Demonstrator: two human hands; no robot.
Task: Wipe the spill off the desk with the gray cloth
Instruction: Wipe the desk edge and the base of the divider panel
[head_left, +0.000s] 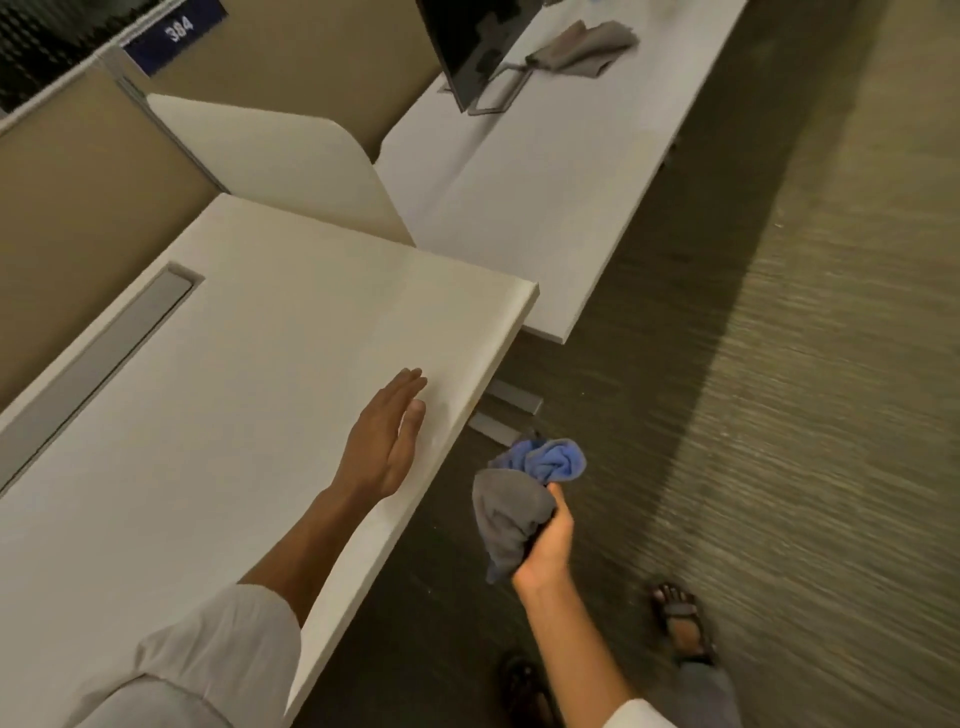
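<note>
My right hand (545, 540) is off the desk's front edge, over the carpet, shut on a bunched gray cloth (506, 519) and a blue cloth (553, 460) together. My left hand (387, 441) hovers flat over the white desk (234, 364) near its front right edge, fingers straight and holding nothing. I can make out no spill on the desk surface. A second gray cloth (587, 47) lies on the neighbouring desk (519, 208) farther away, beside a monitor.
A dark monitor (467, 41) on a metal stand sits on the far desk. A white divider panel (275, 156) separates the two desks. A long gray cable slot (98, 353) runs along the near desk's back. My sandalled feet (680, 618) stand on the carpet.
</note>
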